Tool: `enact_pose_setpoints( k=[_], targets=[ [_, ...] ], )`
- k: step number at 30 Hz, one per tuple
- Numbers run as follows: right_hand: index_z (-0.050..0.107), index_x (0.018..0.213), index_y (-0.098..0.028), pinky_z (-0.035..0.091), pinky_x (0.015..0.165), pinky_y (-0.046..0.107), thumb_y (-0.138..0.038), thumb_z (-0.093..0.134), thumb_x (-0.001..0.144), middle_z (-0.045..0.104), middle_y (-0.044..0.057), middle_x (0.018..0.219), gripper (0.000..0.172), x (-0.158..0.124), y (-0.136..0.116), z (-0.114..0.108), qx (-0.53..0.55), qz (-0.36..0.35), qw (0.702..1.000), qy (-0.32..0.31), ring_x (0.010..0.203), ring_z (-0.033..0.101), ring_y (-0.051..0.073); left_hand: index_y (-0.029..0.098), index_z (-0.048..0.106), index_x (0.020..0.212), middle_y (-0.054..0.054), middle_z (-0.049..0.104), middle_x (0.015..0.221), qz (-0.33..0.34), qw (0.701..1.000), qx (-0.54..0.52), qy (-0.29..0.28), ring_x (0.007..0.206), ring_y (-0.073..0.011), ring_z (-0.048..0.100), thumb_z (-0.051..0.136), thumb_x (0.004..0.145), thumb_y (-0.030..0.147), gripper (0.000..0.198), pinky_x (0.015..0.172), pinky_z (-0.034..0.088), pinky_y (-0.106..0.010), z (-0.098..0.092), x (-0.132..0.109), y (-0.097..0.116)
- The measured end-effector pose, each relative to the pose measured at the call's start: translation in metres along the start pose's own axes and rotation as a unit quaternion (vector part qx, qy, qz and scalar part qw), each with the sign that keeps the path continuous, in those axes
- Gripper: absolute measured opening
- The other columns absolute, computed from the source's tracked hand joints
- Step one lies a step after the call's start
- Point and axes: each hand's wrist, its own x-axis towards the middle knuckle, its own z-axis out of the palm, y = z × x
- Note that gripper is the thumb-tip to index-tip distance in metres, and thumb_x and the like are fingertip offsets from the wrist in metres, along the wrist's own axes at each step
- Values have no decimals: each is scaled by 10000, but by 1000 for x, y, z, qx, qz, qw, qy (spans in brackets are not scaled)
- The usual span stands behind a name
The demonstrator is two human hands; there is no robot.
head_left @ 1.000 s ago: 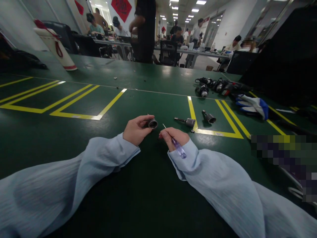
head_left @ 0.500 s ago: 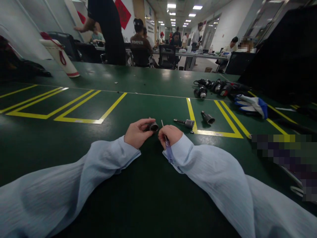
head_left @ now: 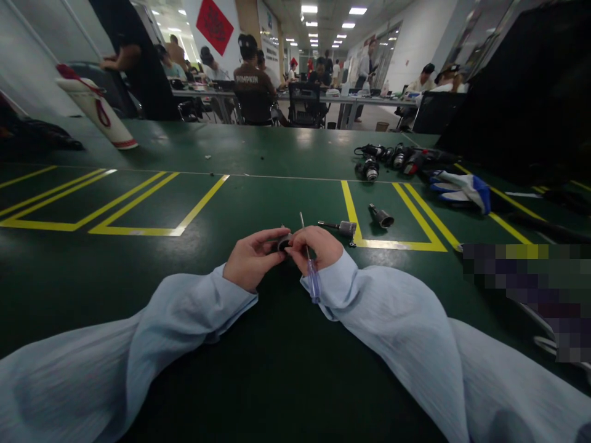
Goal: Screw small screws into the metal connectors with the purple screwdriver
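Observation:
My left hand (head_left: 252, 258) grips a small round metal hole saw (head_left: 282, 245) between thumb and fingers, its open end turned toward my right hand. My right hand (head_left: 318, 247) holds a screwdriver (head_left: 313, 277) with a purple see-through handle; its thin shaft points up and away. The right fingertips touch the hole saw's rim, and whether they pinch anything small there is hidden. Just beyond my right hand lies a second hole saw (head_left: 346, 228) with a shank. Farther right, a third one (head_left: 381, 216) rests inside a yellow tape outline.
The green table (head_left: 207, 203) bears yellow tape outlines. Power tools (head_left: 369, 167) and a blue-white glove (head_left: 462, 191) lie at the back right. A white cylindrical container (head_left: 101, 114) leans at the back left. A person (head_left: 138, 61) in dark clothes stands beyond the table.
My right hand has moved left to the hole saw, and its fingertips now meet the rim. The camera view has shifted slightly. The standing person at the back appears farther left.

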Motion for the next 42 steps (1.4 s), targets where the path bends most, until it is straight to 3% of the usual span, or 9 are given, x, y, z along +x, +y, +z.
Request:
enact_pose_setpoints(
  k=[5,9,15,20,26,42],
  targets=[
    [519,653,-169,388,515,235,-340,522,744,526,-1,580,194,1,-4,-9,126,182,973,60,516,466,102,113,585,1006,-83,653,945,17,999,29,5,869,-196,619,711,537,122,486,869,469,-379,-3,2,2],
    [588,644,-159,417,538,237,-441,423,801,560,13,549,362,0,-3,-12,245,234,940,43,528,513,104,106,550,1050,-94,647,935,39,996,78,-12,873,-207,616,714,533,129,542,853,474,-390,-5,5,2],
    [625,628,-153,413,520,231,-502,436,775,552,8,517,424,-2,-2,-10,294,216,931,-24,516,518,100,129,600,951,-94,580,1012,117,983,140,-12,926,-208,584,703,547,159,419,803,505,-345,-8,7,0],
    [598,583,-156,406,514,222,-490,436,778,552,0,500,419,-2,-1,-5,285,195,938,-39,498,508,90,151,623,901,-70,543,977,160,972,172,-14,894,-188,579,695,562,166,347,764,524,-324,-6,5,1],
    [594,556,-154,384,472,204,-467,441,783,550,-4,479,416,-3,1,-3,251,215,943,-35,469,501,81,158,620,913,-63,531,987,161,971,177,-22,866,-175,583,679,582,169,337,750,531,-321,-6,4,1],
    [601,575,-150,393,481,206,-499,447,770,557,-5,500,428,-1,5,0,290,239,926,-45,475,491,76,172,625,926,-83,513,1026,163,964,206,-34,924,-209,558,662,598,154,331,689,550,-302,-6,2,1]
  ],
)
